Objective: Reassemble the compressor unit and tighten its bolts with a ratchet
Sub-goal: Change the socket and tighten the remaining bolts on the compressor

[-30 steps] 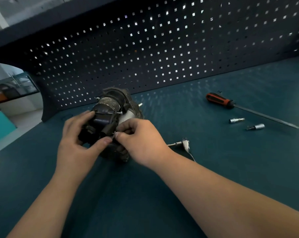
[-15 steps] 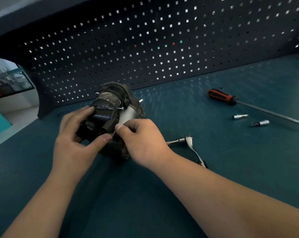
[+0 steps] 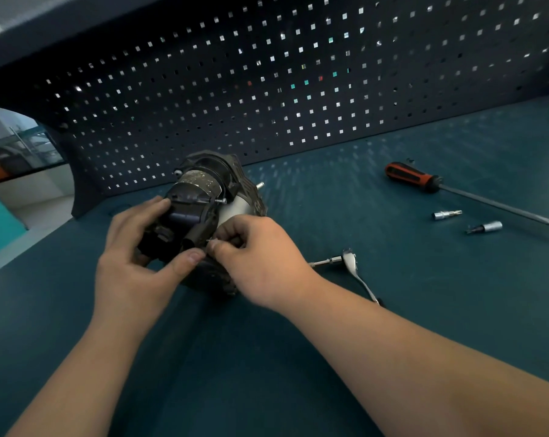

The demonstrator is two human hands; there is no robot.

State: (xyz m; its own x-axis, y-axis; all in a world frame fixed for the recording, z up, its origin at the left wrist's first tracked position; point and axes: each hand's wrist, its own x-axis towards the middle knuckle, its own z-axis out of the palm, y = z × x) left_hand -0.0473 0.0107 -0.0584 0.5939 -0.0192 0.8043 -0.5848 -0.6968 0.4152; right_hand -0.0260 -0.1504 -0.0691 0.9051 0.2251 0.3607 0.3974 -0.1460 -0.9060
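Note:
The dark compressor unit (image 3: 210, 190) lies on its side on the green bench mat, left of centre. My left hand (image 3: 134, 257) grips its near black end, fingers over the top and thumb underneath. My right hand (image 3: 260, 257) is beside it on the right, with fingertips pinching a small bolt (image 3: 210, 241) at the unit's near edge; most of the bolt is hidden. Two other bolts (image 3: 221, 200) stick out of the housing higher up. The silver ratchet (image 3: 350, 258) with a bit fitted lies on the mat just right of my right wrist.
A red-and-black screwdriver (image 3: 411, 177) lies at the right, its long shaft pointing right. Two small silver sockets (image 3: 446, 214) (image 3: 487, 228) lie below it. A dark pegboard wall (image 3: 298, 89) rises behind the bench. The bench's left edge (image 3: 20, 247) drops off near my left hand.
My right hand's fingertips have curled back to the bolt at the unit's near edge. The view has shifted slightly; the unit and my left hand stay put.

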